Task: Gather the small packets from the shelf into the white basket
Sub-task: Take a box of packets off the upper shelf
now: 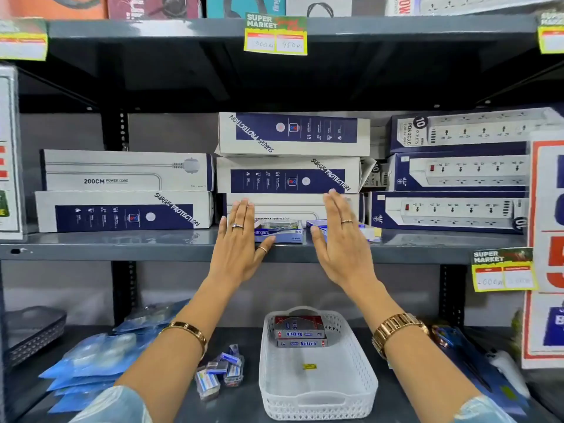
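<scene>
Both hands are reaching up to the front edge of the middle shelf (122, 250). The left hand (241, 239) is lying flat with its fingers extended and close together, its thumb touching the left end of a small blue packet (279, 235) marked "angaro". The right hand (341, 239) is standing open, fingers straight and together, thumb spread toward a second small packet (370, 233); its palm is covering most of that packet, so contact cannot be confirmed. Neither hand is clamping anything. Both packets are sitting at the front edge of the middle shelf, near its centre, just in front of the stacked power-strip boxes (293, 175).

The white basket (317, 389) is resting on the lower shelf (171, 413), directly below the hands. Two red and grey "Softek" packets (300, 334) are lying stacked against the basket's far end. A cluster of small blue packets (219, 374) is lying on the lower shelf just to the left of the basket.
</scene>
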Motion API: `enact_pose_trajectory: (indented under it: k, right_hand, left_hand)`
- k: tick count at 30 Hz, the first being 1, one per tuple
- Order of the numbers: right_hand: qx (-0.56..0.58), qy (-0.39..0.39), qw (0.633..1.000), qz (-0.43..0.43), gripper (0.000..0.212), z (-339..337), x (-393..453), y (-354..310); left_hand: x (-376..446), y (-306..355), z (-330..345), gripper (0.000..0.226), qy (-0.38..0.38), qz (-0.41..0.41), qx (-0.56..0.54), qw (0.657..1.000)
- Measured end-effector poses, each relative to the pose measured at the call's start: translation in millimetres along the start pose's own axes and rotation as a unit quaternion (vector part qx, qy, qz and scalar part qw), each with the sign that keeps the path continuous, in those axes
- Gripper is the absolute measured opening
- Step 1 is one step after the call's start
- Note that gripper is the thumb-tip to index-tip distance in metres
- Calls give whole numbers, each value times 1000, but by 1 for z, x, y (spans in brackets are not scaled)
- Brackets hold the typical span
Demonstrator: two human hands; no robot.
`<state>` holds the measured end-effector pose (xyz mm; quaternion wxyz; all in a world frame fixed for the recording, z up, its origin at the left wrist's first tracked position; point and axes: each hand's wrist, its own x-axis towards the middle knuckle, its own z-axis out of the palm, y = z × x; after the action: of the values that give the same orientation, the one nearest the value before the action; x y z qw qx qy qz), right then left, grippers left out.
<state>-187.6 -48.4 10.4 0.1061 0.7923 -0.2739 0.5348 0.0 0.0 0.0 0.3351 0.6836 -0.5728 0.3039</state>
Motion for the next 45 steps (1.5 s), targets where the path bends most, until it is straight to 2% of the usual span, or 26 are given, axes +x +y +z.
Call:
enact_pose_trajectory:
  k: [2, 5, 9, 13, 16, 19, 24, 27, 29, 31, 32, 37, 41, 45]
  right_hand:
    - [65, -60, 995, 34, 52, 6, 4, -7]
    - [103, -127, 984, 71, 53, 19, 14, -17]
    - [80, -202, 967, 135, 62, 35, 30, -18]
    - [94, -282, 929, 220, 53, 41, 44, -10]
    - [88, -339, 905, 243, 47, 39, 54, -7]
    - [94, -347, 902, 239, 40, 41, 57, -5]
    - [132, -282, 917, 250, 50, 36, 43, -11]
    - [177, -221, 930, 235, 28, 29, 30, -14]
    - [220, -186, 930, 227, 35, 22, 20, -18]
    - [259, -136, 928, 231, 39, 16, 8, -23]
    - [282, -110, 922, 241, 42, 12, 1, -27]
    - [370, -3, 891, 264, 57, -5, -39, -39]
    - [432, 76, 872, 216, 59, -14, -70, -43]
    - [454, 124, 866, 169, 48, -10, -101, -38]
  left_hand:
    - [3, -4, -2, 78, -18, -6, 5, 1000]
    - [7, -13, -5, 81, -49, -10, -27, 998]
    - [17, -21, -8, 86, -92, -21, -80, 992]
    - [30, -28, -8, 90, -178, -66, -102, 976]
    - [38, -32, -5, 75, -221, -102, -121, 962]
    - [40, -34, -5, 53, -236, -100, -151, 955]
    - [34, -32, -8, 55, -221, -101, -180, 953]
    - [20, -30, -11, 60, -174, -114, -234, 950]
    - [6, -24, -12, 46, -128, -117, -305, 936]
    - [-10, -15, -14, 17, -61, -123, -375, 917]
    - [-18, -8, -17, 13, -29, -129, -407, 904]
    - [-58, 26, -27, 47, 82, -170, -495, 848]
    - [-90, 49, -31, 48, 132, -152, -532, 823]
    - [-120, 65, -24, 55, 162, -140, -534, 818]
